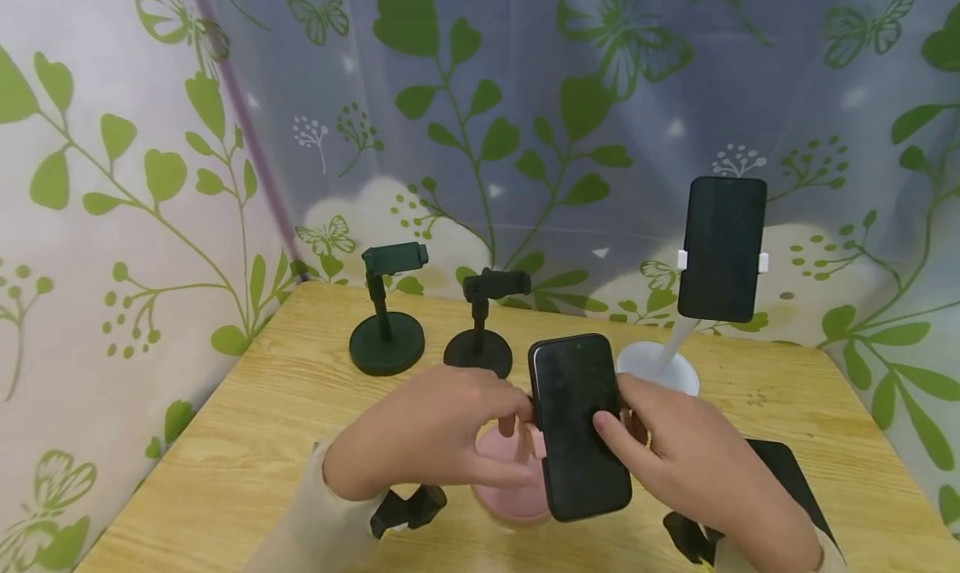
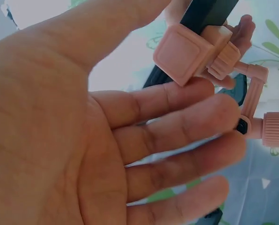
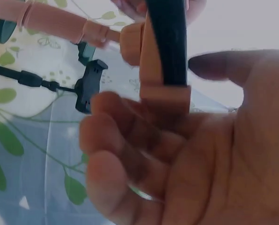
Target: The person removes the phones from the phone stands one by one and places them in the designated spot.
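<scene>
A black smartphone (image 1: 577,431) sits tilted in the clamp (image 2: 184,54) of a pink phone stand, whose round base (image 1: 495,498) rests on the table below. My right hand (image 1: 678,448) grips the phone and clamp at the right edge, its thumb on the dark screen and its fingers curled behind. In the right wrist view, those fingers (image 3: 106,136) bend around the clamp's end. My left hand (image 1: 435,427) is at the phone's left edge, fingers loosely extended. Its index fingertip meets the clamp's corner in the left wrist view.
At the back stand a dark green phone stand (image 1: 386,344) and a black one (image 1: 480,352). Back right, a white stand (image 1: 660,369) holds another smartphone (image 1: 723,248). A flat black object (image 1: 787,473) lies beside my right forearm. Leaf-patterned cloth (image 1: 465,140) lines the wooden table (image 1: 300,406).
</scene>
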The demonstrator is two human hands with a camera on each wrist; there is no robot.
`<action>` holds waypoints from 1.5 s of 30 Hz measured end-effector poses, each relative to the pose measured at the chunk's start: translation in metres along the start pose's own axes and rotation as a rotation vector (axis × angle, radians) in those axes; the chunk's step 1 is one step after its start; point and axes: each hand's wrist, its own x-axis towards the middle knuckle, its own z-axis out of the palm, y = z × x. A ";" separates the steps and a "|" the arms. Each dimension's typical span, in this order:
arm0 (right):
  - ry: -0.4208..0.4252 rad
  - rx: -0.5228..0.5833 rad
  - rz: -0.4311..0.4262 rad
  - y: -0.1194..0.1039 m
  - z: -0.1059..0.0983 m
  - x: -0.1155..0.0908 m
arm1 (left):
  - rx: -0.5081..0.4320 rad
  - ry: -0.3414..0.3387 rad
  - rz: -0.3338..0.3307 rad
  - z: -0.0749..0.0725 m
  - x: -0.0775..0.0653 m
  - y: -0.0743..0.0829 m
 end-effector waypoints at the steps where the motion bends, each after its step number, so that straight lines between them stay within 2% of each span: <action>1: -0.024 -0.004 -0.005 0.001 0.000 0.000 | 0.014 -0.010 -0.012 0.000 0.000 0.002; 5: -0.149 -0.007 0.008 0.002 -0.002 -0.004 | 0.070 -0.041 -0.048 0.003 0.000 0.010; 8: -0.249 0.020 0.063 -0.001 -0.002 -0.008 | 0.093 -0.072 -0.076 0.006 0.002 0.015; 12: -0.316 0.018 0.127 -0.004 0.003 -0.013 | 0.135 -0.097 -0.103 0.011 0.005 0.020; 15: -0.290 -0.023 0.147 -0.005 0.008 -0.014 | 0.143 -0.101 -0.125 0.014 0.007 0.021; 19: -0.253 -0.093 0.139 -0.008 0.010 -0.012 | 0.079 -0.130 -0.149 0.015 0.008 0.020; 24: -0.205 -0.129 0.100 -0.010 0.011 -0.013 | -0.015 -0.170 -0.155 0.013 0.007 0.017; 30: -0.123 -0.170 0.019 -0.010 0.016 -0.020 | -0.102 -0.211 -0.212 0.010 0.007 0.015; 32: -0.099 -0.189 0.002 -0.011 0.018 -0.021 | -0.112 -0.221 -0.214 0.009 0.007 0.014; 36: -0.033 -0.225 -0.011 -0.016 0.022 -0.018 | -0.091 -0.198 -0.191 0.007 0.006 0.008; 40: 0.000 -0.241 0.017 -0.021 0.026 -0.012 | -0.109 -0.177 -0.183 0.005 0.005 0.001; 45: -0.056 -0.178 0.106 -0.024 0.025 -0.008 | -0.119 -0.146 -0.208 0.004 0.005 -0.004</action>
